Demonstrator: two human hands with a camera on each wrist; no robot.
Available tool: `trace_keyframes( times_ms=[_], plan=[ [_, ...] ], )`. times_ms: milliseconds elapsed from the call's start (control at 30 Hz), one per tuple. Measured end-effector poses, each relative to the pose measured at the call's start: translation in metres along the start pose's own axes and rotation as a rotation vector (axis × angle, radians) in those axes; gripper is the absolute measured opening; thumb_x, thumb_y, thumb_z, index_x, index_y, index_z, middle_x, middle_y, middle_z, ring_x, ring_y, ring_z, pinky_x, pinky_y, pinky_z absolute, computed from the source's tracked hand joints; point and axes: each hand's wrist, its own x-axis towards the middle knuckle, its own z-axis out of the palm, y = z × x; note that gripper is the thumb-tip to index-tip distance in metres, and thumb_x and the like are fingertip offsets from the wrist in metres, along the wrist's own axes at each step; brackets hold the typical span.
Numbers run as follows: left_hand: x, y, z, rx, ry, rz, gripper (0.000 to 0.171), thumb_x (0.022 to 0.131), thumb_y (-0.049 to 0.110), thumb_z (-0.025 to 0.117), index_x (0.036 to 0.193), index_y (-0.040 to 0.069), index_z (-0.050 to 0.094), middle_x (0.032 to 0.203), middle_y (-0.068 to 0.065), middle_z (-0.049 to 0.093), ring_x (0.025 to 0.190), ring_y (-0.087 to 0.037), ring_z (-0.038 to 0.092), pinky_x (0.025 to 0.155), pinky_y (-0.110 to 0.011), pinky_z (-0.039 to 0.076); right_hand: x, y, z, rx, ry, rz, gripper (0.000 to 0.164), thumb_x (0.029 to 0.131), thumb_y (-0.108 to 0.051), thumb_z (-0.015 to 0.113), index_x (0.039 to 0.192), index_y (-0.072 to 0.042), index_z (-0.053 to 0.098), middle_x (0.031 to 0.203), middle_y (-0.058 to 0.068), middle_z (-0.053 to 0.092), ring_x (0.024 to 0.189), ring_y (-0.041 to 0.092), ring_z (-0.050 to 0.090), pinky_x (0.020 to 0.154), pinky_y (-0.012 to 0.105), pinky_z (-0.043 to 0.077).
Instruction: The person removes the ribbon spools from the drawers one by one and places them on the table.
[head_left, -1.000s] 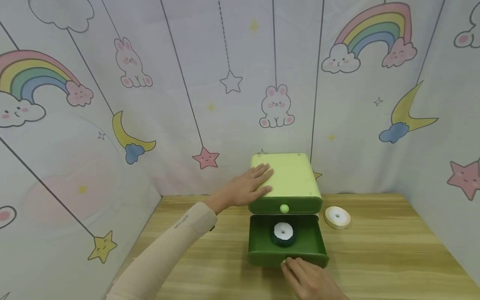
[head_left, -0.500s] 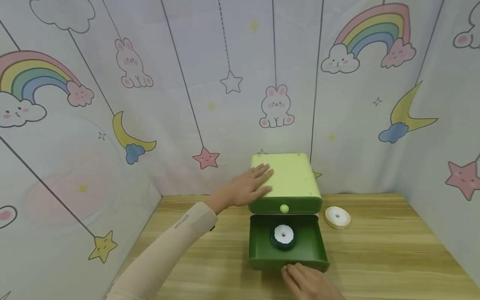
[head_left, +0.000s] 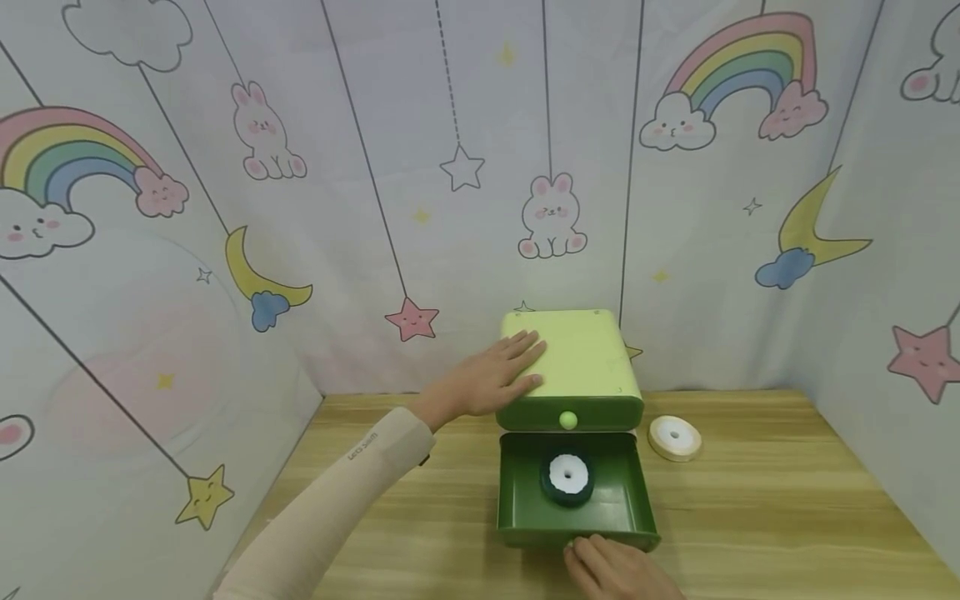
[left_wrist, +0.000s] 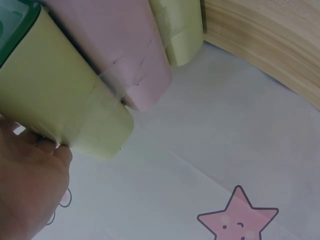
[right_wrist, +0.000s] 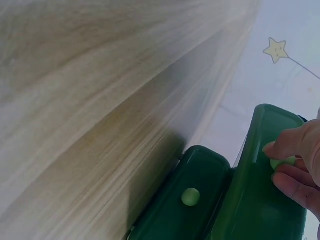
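A small drawer cabinet (head_left: 577, 354) with a yellow-green top and dark green drawer fronts stands against the back cloth. My left hand (head_left: 487, 379) rests flat on its top, at the left side, fingers spread. Below the top drawer, a green drawer (head_left: 615, 504) is pulled out toward me. My right hand (head_left: 618, 571) pinches its light green knob (right_wrist: 283, 161) between thumb and fingers, as the right wrist view shows. Inside that drawer lies a spool of dark ribbon (head_left: 567, 477) with a white core. The left wrist view shows my left hand (left_wrist: 32, 180) against the cabinet's upper tier.
A spool of cream ribbon (head_left: 675, 437) lies on the wooden table (head_left: 765, 500), right of the cabinet. Another drawer front (right_wrist: 200, 185) with a round knob sits lower down, pushed in. Printed cloth (head_left: 360, 250) with rainbows and stars walls the table at the back and sides.
The drawer has slid a little farther out toward me, with my right hand at its knob and the dark ribbon spool carried along. My left hand has stayed on the cabinet top.
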Motion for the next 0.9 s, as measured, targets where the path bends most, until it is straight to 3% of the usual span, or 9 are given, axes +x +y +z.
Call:
trace_keyframes(
  times_ms=[267,433,567,733,900],
  plan=[
    [-0.001,0.0,0.001,0.001,0.006,0.009,0.071,0.112,0.058,0.025,0.171,0.021,0.011,0.18,-0.003,0.006,0.168,-0.023,0.003,0.138,-0.04,0.01,0.004,-0.002,-0.009,-0.017,-0.048,0.011,0.056,0.115,-0.046,0.031,0.097,-0.011,0.071,0.093,0.001,0.065,0.07,0.008,0.054,0.057,0.017,0.046],
    [-0.001,0.0,0.002,0.002,0.011,0.015,0.071,0.112,0.057,0.026,0.171,0.02,0.011,0.18,-0.004,0.007,0.168,-0.023,0.003,0.138,-0.039,0.01,0.012,-0.007,-0.018,0.086,-0.083,0.075,0.046,0.114,-0.044,0.039,0.096,-0.017,0.072,0.089,-0.007,0.066,0.071,0.002,0.057,0.059,0.013,0.048],
    [-0.002,0.0,0.002,-0.007,0.015,0.02,0.071,0.112,0.057,0.027,0.171,0.02,0.011,0.18,-0.004,0.007,0.168,-0.024,0.004,0.138,-0.04,0.009,0.024,-0.007,-0.021,0.144,-0.037,0.106,0.04,0.114,-0.033,0.042,0.09,-0.019,0.071,0.082,-0.011,0.061,0.066,-0.001,0.051,0.055,0.008,0.042],
    [-0.002,0.0,0.002,-0.009,0.015,0.016,0.071,0.112,0.057,0.027,0.171,0.02,0.012,0.18,-0.004,0.007,0.168,-0.023,0.004,0.138,-0.04,0.01,0.038,0.001,-0.026,0.151,0.066,0.102,0.036,0.113,-0.026,0.047,0.087,-0.015,0.071,0.08,-0.01,0.061,0.064,0.002,0.057,0.057,0.012,0.051],
    [-0.002,0.0,0.001,-0.009,0.014,0.013,0.07,0.112,0.056,0.027,0.171,0.02,0.012,0.18,-0.004,0.008,0.168,-0.024,0.004,0.138,-0.04,0.011,0.049,0.012,-0.035,0.18,0.067,0.116,0.038,0.113,-0.027,0.048,0.089,-0.015,0.075,0.081,-0.009,0.067,0.067,0.003,0.063,0.062,0.014,0.056]
  ],
)
